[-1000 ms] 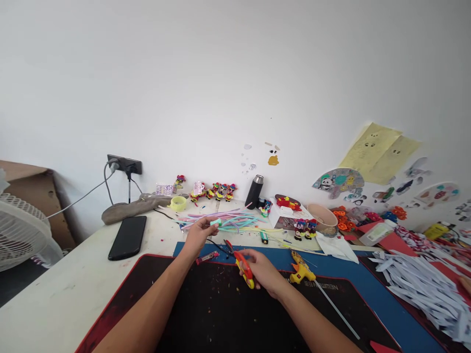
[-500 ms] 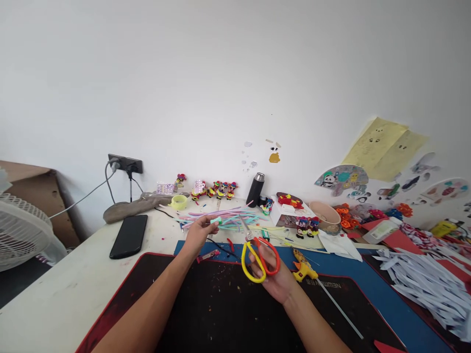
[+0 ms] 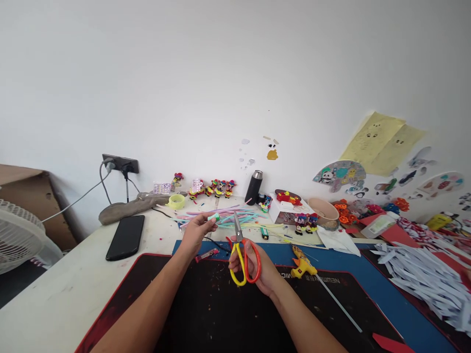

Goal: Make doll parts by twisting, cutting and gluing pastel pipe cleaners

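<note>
Pinched in the fingers of my left hand [image 3: 196, 233] is a small mint-green fuzzy piece [image 3: 214, 217], perhaps pipe cleaner; its exact form is too small to tell. My right hand [image 3: 259, 269] is closed around scissors [image 3: 239, 250] with one yellow and one red handle. Their blades point up and away, a little right of the green piece and apart from it. Behind both hands lies a loose heap of pastel pipe cleaners [image 3: 243, 215]. Below the hands is a black mat [image 3: 221, 309] with small scraps on it.
A yellow glue gun [image 3: 304, 264] with a long glue stick lies right of my right hand. A black phone [image 3: 125, 238] is at the left. Along the wall stand small colourful figures [image 3: 221, 188] and a black thermos [image 3: 253, 188]. White paper strips [image 3: 423, 282] pile up at far right.
My right hand has brought the scissors left, nearer my left hand, and the blades now point more upright. My left hand still holds the green piece. The whole view has shifted slightly.
</note>
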### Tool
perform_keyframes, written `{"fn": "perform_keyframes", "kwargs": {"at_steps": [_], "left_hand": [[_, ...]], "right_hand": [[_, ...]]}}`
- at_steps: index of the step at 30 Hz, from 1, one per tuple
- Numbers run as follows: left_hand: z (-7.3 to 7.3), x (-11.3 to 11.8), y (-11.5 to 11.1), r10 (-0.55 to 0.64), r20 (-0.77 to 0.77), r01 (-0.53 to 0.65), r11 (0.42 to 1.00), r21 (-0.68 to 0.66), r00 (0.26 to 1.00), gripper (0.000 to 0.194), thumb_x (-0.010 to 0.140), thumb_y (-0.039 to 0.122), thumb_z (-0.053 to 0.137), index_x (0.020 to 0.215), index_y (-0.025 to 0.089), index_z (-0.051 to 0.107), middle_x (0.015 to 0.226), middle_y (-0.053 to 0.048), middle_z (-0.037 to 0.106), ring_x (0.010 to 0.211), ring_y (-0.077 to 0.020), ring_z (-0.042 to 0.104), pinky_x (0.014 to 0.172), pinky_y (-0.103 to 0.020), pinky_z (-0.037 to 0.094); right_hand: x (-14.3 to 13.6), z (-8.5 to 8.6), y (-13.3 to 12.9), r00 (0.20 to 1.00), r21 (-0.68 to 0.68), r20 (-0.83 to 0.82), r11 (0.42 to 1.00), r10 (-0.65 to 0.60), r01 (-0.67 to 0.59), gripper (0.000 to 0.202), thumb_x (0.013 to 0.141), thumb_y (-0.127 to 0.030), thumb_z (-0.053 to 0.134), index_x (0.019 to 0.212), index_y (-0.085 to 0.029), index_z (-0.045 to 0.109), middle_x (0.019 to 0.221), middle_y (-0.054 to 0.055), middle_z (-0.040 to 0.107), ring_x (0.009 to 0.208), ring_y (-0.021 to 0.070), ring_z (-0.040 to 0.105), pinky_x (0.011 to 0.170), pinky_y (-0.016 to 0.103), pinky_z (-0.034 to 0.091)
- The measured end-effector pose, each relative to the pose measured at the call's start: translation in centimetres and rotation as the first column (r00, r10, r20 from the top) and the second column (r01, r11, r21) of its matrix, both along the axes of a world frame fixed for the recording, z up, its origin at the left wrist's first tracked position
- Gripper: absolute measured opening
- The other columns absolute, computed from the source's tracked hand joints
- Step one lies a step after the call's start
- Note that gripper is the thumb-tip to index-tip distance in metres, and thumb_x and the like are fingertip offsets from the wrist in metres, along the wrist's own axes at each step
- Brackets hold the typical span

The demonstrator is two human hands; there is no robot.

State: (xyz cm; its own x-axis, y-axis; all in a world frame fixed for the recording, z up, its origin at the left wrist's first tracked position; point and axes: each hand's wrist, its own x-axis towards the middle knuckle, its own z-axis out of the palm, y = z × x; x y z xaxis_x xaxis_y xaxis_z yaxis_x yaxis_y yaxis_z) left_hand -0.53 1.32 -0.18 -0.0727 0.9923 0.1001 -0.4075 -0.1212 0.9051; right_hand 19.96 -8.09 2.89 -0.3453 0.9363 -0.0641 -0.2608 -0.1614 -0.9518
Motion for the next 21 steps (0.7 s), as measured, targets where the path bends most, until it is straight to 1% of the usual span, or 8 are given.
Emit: {"fn": "perform_keyframes", "kwargs": {"at_steps": [4, 7, 9, 11, 17, 19, 21], "left_hand": [[0.6, 0.0, -0.3, -0.003, 0.056, 0.004, 1.000, -0.011, 0.998, 0.055, 0.055, 0.047, 0.095, 0.095, 0.016, 0.074, 0.075, 0.000, 0.069, 0.067, -0.0149, 0.066, 0.067, -0.028, 0.053], [0.9, 0.0, -0.3, 0.004, 0.055, -0.003, 1.000, -0.012, 0.998, 0.055, 0.055, 0.047, 0.095, 0.096, 0.016, 0.074, 0.074, 0.000, 0.068, 0.067, -0.0149, 0.065, 0.066, -0.028, 0.053], [1.0, 0.0, -0.3, 0.015, 0.054, -0.015, 1.000, -0.009, 0.998, 0.056, 0.055, 0.048, 0.095, 0.096, 0.016, 0.074, 0.074, 0.000, 0.068, 0.067, -0.0150, 0.065, 0.066, -0.029, 0.053], [1.0, 0.0, -0.3, 0.023, 0.057, -0.022, 1.000, -0.006, 0.998, 0.056, 0.055, 0.048, 0.095, 0.096, 0.016, 0.074, 0.073, 0.001, 0.068, 0.066, -0.0151, 0.065, 0.066, -0.029, 0.053], [0.9, 0.0, -0.3, -0.003, 0.057, 0.002, 1.000, 0.008, 0.998, 0.051, 0.056, 0.046, 0.095, 0.093, 0.017, 0.074, 0.074, 0.000, 0.070, 0.066, -0.0155, 0.066, 0.067, -0.029, 0.054], [0.8, 0.0, -0.3, -0.016, 0.047, 0.015, 1.000, 0.016, 0.999, 0.050, 0.057, 0.045, 0.095, 0.092, 0.016, 0.073, 0.073, -0.001, 0.070, 0.065, -0.0155, 0.067, 0.066, -0.029, 0.054], [0.8, 0.0, -0.4, -0.023, 0.042, 0.022, 0.999, 0.026, 0.999, 0.049, 0.058, 0.044, 0.094, 0.092, 0.016, 0.074, 0.073, -0.001, 0.071, 0.065, -0.0154, 0.067, 0.066, -0.029, 0.054]], "right_hand": [[0.0, 0.3, 0.5, 0.994, 0.030, 0.097, 0.998, 0.043, -0.046, 0.079, 0.083, -0.083, 0.058, 0.127, -0.018, 0.062, 0.093, 0.012, 0.074, 0.081, 0.0252, 0.074, 0.075, 0.038, 0.055], [-0.3, 0.2, 0.9, 0.972, 0.046, 0.223, 0.995, 0.073, -0.086, 0.072, 0.084, -0.079, 0.062, 0.120, -0.017, 0.065, 0.091, 0.010, 0.074, 0.072, 0.0220, 0.073, 0.071, 0.035, 0.055], [-0.7, 0.1, 1.2, 0.958, 0.054, 0.283, 0.997, 0.045, -0.063, 0.065, 0.085, -0.075, 0.063, 0.113, -0.016, 0.067, 0.085, 0.007, 0.073, 0.061, 0.0183, 0.069, 0.064, 0.032, 0.054], [-1.2, -0.1, 1.5, 0.951, 0.070, 0.311, 0.997, -0.003, -0.019, 0.061, 0.085, -0.074, 0.064, 0.106, -0.017, 0.067, 0.079, 0.004, 0.071, 0.054, 0.0152, 0.064, 0.058, 0.029, 0.051], [-2.3, -0.7, 2.8, 0.913, 0.129, 0.391, 0.989, -0.117, 0.072, 0.055, 0.081, -0.072, 0.068, 0.090, -0.018, 0.063, 0.070, -0.001, 0.066, 0.046, 0.0117, 0.058, 0.048, 0.024, 0.044], [-2.6, -0.8, 3.2, 0.909, 0.144, 0.393, 0.986, -0.137, 0.087, 0.056, 0.081, -0.072, 0.068, 0.091, -0.018, 0.063, 0.069, -0.001, 0.065, 0.045, 0.0114, 0.057, 0.046, 0.024, 0.043], [-2.9, -1.0, 3.5, 0.909, 0.149, 0.387, 0.984, -0.153, 0.102, 0.056, 0.080, -0.071, 0.069, 0.095, -0.018, 0.064, 0.069, -0.002, 0.064, 0.044, 0.0110, 0.057, 0.045, 0.023, 0.043]]}}
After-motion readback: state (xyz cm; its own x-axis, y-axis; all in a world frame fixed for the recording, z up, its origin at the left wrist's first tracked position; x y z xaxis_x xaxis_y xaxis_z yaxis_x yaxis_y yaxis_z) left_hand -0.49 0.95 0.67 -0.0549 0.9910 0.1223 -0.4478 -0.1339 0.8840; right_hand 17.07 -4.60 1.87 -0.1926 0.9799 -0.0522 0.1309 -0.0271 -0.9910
